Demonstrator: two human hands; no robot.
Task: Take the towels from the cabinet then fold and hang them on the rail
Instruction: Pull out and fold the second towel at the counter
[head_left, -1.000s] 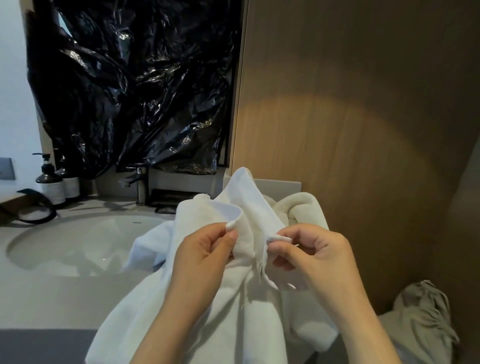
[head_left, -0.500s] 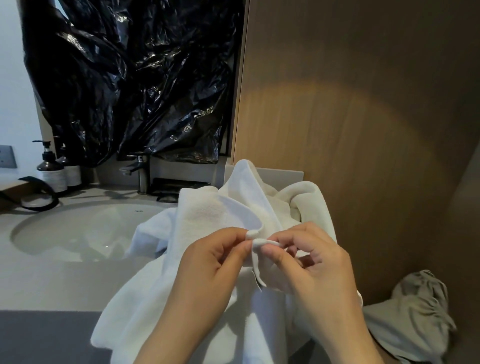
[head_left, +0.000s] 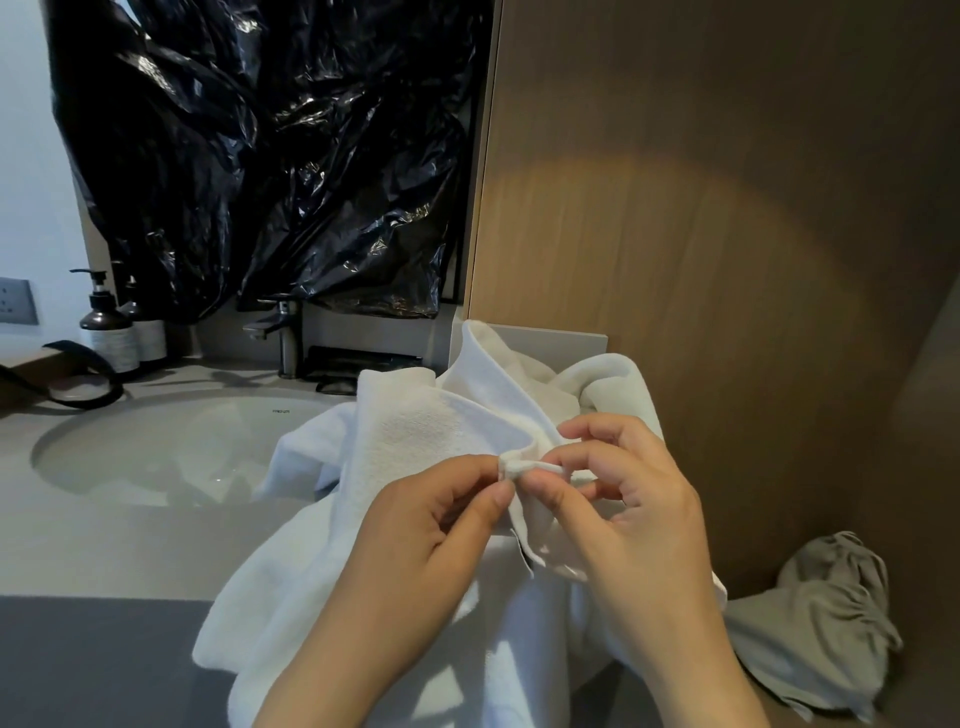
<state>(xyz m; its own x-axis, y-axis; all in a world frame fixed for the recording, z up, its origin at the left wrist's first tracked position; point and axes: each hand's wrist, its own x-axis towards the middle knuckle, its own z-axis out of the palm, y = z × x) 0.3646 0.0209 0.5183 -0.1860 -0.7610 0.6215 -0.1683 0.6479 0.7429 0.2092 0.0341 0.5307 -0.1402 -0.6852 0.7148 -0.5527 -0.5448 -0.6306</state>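
A white towel (head_left: 415, 441) lies bunched on the grey counter (head_left: 104, 545) to the right of the sink, its lower part hanging over the front edge. My left hand (head_left: 415, 540) and my right hand (head_left: 623, 509) meet in front of me, and each pinches the same small corner of the towel between thumb and forefinger. More white cloth (head_left: 608, 376) is heaped behind my right hand. No rail is in view.
A round sink (head_left: 156, 452) with a tap (head_left: 283, 332) is at the left, with two pump bottles (head_left: 106, 325) beside it. Black plastic sheeting (head_left: 270, 156) covers the wall above. A wooden panel (head_left: 701, 234) stands at the right, a grey cloth bag (head_left: 821, 623) below it.
My hands have drawn together until their fingertips touch on one towel corner. The view has tilted slightly, so the towel heap sits lower in the frame.
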